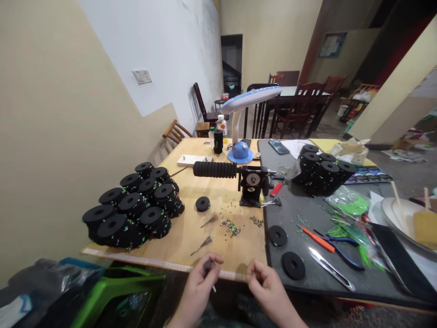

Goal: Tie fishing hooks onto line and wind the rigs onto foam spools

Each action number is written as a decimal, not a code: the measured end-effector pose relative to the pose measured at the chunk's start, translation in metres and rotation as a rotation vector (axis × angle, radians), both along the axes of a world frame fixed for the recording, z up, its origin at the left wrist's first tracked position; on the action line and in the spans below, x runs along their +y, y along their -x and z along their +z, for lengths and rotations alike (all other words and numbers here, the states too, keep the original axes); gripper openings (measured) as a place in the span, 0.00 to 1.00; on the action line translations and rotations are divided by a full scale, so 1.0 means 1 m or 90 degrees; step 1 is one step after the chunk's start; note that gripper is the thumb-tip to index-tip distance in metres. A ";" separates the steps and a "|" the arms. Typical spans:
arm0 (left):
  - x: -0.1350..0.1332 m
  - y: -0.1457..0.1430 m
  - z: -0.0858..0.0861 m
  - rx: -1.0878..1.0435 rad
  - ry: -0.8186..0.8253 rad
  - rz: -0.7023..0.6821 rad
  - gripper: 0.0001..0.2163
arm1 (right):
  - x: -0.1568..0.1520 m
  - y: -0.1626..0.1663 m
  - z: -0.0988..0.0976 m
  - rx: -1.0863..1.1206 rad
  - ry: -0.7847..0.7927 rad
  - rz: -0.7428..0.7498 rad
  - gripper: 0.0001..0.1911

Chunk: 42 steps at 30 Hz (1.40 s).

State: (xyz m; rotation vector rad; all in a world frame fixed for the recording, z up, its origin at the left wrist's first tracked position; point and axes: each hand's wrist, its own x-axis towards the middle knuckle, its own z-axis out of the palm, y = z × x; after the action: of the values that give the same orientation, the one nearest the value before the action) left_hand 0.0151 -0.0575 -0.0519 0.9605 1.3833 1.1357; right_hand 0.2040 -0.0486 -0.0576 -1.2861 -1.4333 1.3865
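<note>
At the table's front edge my left hand is closed, fingers pinched together. Something small and dark shows between them, and a thin white end pokes out below; I cannot make out what it is. A short gap to the right, my right hand is curled with thumb and fingertips together, and anything in them is too small to see. Ahead of both lie a pile of tiny colored beads, a bundle of thin wire loops and a black foam ring. Another foam ring lies right of my right hand.
Stacks of foam spools stand left, more spools right. A black winder carries a row of rings. Behind stands a blue lamp. Tweezers, an orange-handled tool and pliers lie on the grey mat.
</note>
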 end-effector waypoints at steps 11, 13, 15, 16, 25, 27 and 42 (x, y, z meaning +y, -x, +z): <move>-0.010 -0.026 0.001 -0.076 0.062 -0.090 0.15 | -0.003 0.007 0.005 0.085 0.082 0.022 0.20; -0.007 -0.027 0.003 -0.100 0.078 -0.090 0.17 | -0.004 0.007 0.006 0.078 0.078 0.024 0.19; -0.004 -0.026 0.002 -0.117 0.089 -0.085 0.19 | -0.005 0.007 0.007 0.066 0.071 0.025 0.19; -0.003 -0.025 0.001 -0.122 0.091 -0.081 0.19 | -0.006 0.007 0.007 0.060 0.067 0.026 0.18; 0.000 -0.009 0.011 -0.003 0.024 -0.062 0.19 | -0.003 -0.002 0.010 -0.069 -0.058 0.055 0.10; -0.001 -0.007 0.016 0.024 0.003 -0.064 0.18 | 0.000 -0.003 0.014 -0.109 -0.112 0.000 0.10; -0.001 0.011 0.016 0.039 -0.039 -0.083 0.09 | 0.011 0.037 0.018 -0.096 -0.056 0.095 0.10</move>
State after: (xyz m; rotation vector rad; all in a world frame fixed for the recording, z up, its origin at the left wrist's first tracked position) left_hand 0.0043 -0.0586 -0.0361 1.1208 1.3201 1.0631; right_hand 0.1669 -0.0374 -0.0400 -1.2703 -1.7043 1.3285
